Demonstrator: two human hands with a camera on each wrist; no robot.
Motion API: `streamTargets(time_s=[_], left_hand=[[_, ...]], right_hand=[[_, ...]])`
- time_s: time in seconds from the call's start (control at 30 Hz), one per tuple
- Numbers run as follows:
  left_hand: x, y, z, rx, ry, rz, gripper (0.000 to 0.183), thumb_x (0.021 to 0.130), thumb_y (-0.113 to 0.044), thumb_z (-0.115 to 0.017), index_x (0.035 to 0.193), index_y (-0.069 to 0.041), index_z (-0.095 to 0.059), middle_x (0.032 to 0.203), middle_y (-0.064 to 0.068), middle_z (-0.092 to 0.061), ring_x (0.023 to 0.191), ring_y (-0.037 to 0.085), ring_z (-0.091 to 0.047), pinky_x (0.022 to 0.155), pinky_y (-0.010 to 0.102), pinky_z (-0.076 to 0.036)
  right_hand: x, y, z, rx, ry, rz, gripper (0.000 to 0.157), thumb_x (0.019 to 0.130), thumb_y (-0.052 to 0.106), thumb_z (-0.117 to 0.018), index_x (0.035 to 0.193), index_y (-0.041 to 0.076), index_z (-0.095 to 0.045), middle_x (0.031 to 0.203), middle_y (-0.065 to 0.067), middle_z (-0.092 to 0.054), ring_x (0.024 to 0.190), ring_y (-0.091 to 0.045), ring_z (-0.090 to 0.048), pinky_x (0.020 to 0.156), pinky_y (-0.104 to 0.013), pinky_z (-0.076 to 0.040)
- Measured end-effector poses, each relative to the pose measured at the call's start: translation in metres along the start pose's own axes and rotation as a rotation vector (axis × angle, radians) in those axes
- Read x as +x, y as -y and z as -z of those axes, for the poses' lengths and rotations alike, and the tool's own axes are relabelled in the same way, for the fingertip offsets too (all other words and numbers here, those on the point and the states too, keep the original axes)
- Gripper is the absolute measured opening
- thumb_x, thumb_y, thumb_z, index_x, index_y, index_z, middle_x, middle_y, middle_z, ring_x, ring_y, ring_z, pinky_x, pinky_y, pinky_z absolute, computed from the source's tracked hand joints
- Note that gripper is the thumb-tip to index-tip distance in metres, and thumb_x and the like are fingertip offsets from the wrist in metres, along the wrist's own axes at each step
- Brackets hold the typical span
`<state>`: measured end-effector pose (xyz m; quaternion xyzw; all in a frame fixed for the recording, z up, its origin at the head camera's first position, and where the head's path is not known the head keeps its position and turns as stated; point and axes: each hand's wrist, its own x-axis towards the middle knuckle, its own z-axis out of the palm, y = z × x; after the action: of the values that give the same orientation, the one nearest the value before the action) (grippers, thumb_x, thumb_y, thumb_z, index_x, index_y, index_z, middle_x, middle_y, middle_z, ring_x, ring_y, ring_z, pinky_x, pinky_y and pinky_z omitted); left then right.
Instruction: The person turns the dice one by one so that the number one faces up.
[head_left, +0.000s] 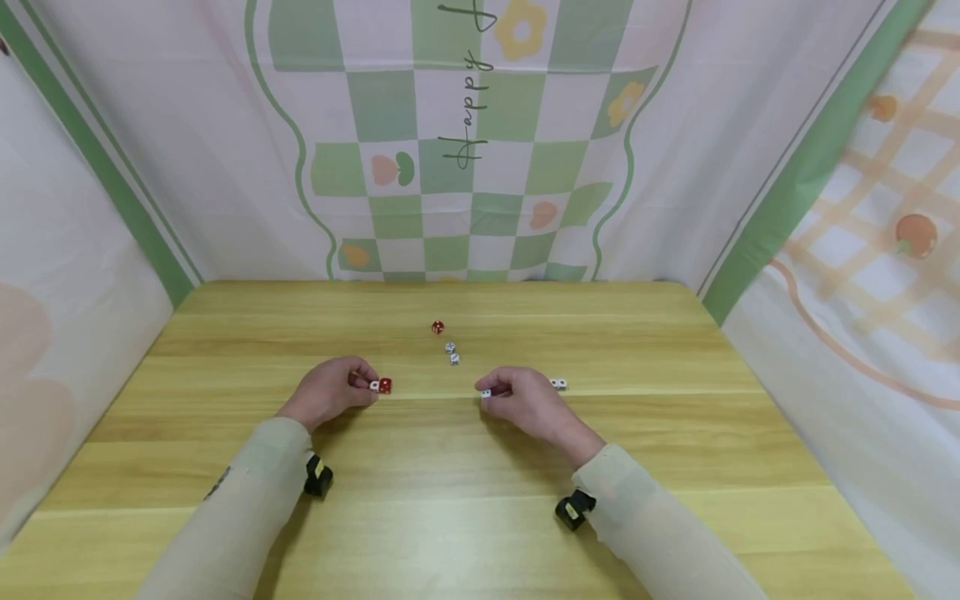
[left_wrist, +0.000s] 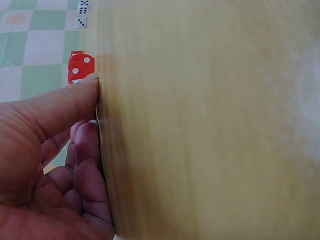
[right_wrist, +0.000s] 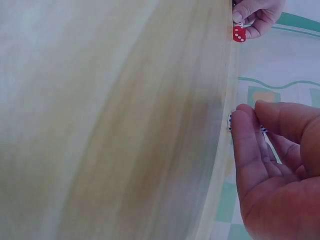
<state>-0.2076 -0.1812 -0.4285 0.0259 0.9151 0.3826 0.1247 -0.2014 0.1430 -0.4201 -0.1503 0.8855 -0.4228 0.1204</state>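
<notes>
My left hand (head_left: 333, 390) is at the table's left-middle, pinching a small white die (head_left: 374, 386) between thumb and fingertips. Right against that die sits a red die (head_left: 386, 386) with white pips; the left wrist view also shows the red die (left_wrist: 82, 64) just past the thumb tip. Over to the right, my right hand (head_left: 528, 404) pinches another white die (head_left: 486, 393) at its fingertips. Its fingers hide most of this die in the right wrist view. White dice (head_left: 559, 384) lie side by side just beyond the back of the right hand.
Farther back between the hands, a red die (head_left: 438, 327) and two white dice (head_left: 450, 347) lie on the wooden table (head_left: 420, 492). A checked green-and-white cloth (head_left: 450, 200) hangs behind the table's far edge, with more cloth on both sides.
</notes>
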Motion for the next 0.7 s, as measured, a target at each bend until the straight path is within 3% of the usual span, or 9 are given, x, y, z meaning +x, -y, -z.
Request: streamTargets(time_s=[0.37,0.7], left_hand=[[0.0016,0.0021,-0.0003,-0.002,-0.001,-0.002,0.019,0.093,-0.015,-0.079,0.108,-0.009,-0.071,0.101,0.005,-0.069,0.090,0.021,-0.059,0.079,0.034,-0.047],[0.0013,0.0018,0.0002,-0.012,0.006,0.000,0.018,0.093,-0.015,-0.079,0.108,-0.009,-0.071,0.102,0.006,-0.069,0.090,0.021,-0.059,0.079,0.034,-0.047]], right_hand=[[0.0005,0.0007,-0.0014,0.007,-0.014,-0.016,0.022,0.098,0.018,-0.073,0.118,0.012,-0.075,0.110,0.001,-0.073,0.099,-0.015,-0.064,0.086,-0.033,-0.055],[0.0017,0.0016,-0.0022,0.023,-0.016,-0.001,0.027,0.097,0.013,-0.074,0.123,0.007,-0.073,0.108,-0.002,-0.073,0.099,-0.016,-0.066,0.086,-0.033,-0.057]])
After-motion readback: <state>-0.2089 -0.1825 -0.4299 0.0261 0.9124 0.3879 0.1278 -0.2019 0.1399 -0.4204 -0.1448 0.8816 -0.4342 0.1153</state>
